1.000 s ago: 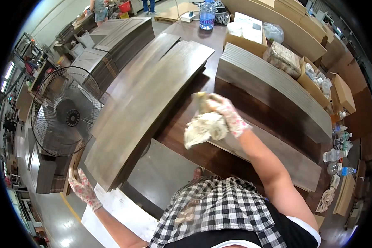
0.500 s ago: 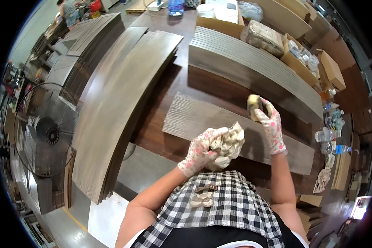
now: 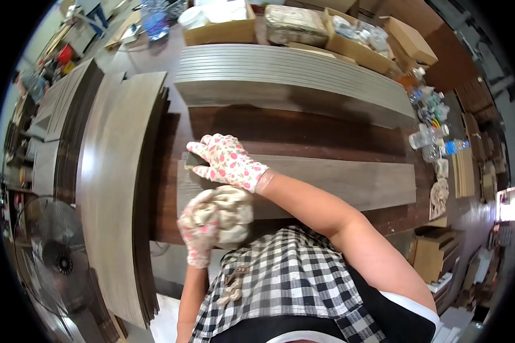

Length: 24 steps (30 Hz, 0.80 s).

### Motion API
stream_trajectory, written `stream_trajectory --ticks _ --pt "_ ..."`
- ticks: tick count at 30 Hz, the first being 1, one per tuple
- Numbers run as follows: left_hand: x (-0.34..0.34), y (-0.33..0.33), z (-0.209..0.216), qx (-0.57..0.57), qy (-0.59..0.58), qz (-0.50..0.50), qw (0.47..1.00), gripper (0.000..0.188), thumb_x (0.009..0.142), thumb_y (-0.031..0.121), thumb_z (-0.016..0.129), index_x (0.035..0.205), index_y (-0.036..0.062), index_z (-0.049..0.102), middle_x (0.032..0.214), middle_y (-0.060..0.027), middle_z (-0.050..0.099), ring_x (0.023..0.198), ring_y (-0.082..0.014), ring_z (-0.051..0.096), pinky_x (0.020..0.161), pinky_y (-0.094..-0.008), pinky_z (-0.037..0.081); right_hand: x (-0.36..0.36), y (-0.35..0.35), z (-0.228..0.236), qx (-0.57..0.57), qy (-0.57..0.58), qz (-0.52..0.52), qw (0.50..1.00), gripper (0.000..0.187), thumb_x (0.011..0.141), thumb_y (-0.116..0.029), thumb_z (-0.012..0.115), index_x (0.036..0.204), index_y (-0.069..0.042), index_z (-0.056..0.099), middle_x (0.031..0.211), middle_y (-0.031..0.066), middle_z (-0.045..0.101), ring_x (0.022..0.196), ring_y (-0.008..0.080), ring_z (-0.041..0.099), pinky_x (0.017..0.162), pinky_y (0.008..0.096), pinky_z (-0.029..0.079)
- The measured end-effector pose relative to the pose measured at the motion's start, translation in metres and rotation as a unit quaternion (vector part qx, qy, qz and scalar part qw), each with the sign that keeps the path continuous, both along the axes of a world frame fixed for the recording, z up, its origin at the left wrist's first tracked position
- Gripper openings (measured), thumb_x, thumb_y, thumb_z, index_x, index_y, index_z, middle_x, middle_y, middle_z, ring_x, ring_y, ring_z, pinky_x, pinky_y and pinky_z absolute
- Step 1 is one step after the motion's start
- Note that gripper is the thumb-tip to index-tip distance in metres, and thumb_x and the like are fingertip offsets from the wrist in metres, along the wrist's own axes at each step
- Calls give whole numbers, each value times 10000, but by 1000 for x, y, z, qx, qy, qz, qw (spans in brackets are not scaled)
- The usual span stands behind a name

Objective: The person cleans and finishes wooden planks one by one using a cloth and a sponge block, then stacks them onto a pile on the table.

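Right hand has swung to the board's nine-o'clock end, clamped round a dark block — likely light, firm, best pinched sidewise; left hand clutches soft cloth at five o'clock from it.

Wire-cage fan lower L, lg water btl top L, open cardbd box w/ white tub, wrapped pkg beside, clear btl at R, red bin in bkgd

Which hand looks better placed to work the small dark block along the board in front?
Probably the right hand: it holds the block at the left end of that board, while the left hand is busy with a crumpled cloth.
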<state>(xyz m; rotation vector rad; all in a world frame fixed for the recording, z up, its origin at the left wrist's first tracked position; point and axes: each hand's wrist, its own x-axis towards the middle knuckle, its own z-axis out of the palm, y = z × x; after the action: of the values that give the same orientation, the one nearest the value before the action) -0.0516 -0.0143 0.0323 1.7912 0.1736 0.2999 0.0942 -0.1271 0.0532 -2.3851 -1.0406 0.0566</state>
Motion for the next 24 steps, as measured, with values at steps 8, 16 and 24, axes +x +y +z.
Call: stream_trajectory --ticks 8,16,24 --pt "21 58 -16 -75 -5 77 994 282 815 -9 592 1093 -34 558 1029 -87 602 931 -137 566 830 -257 460 -24 -213 -1 -71 -32 -217 973 479 771 -386 592 1138 -80 560 1095 130 589 1041 285 538 912 386 421" --pt "65 74 -25 -2 100 13 995 385 837 -28 539 1219 -16 492 1056 -64 580 905 -104 540 814 -226 441 -49 -520 -58 211 10 -631 747 432 881 -240 558 1244 -20 472 1160 86 543 1028 152 518 892 273 404" --pt "65 73 -35 29 82 27 996 414 837 -60 486 1249 -25 461 1109 -105 577 954 -142 561 839 -243 447 -53 -520 -58 256 -19 -647 718 583 891 -306 514 1350 -9 311 1339 200 392 1233 270 393 1016 341 296"
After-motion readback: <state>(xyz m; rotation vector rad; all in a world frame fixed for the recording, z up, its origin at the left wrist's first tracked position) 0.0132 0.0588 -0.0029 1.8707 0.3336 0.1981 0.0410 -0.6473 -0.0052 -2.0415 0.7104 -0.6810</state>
